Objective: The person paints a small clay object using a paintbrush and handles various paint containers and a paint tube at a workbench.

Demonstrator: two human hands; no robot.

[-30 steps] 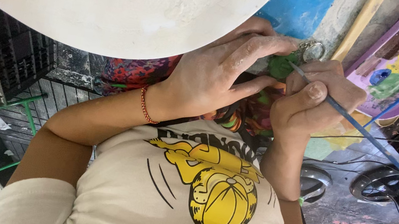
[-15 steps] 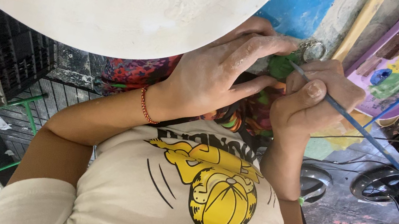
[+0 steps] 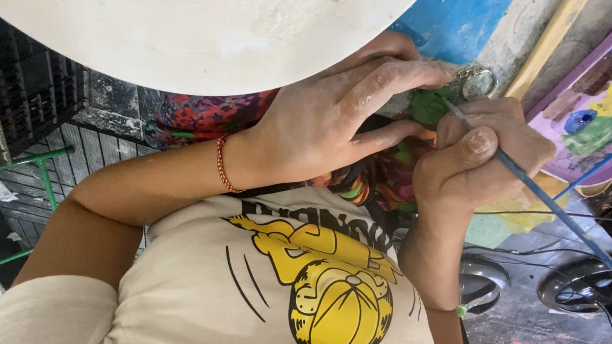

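Soft, even daylight all over; the white round bench (image 3: pixel 260 44) runs bright, nearly washed out. Shadows stay faint, focus is sharp, edges bend slightly.

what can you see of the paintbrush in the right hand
The paintbrush has a long, thin blue handle that looks smooth. It slants from the lower right edge up to the left, tip against a small green piece. The right hand pinches it near the tip between thumb and fingers; the bristles are mostly hidden. The left hand holds the green piece, not the brush.
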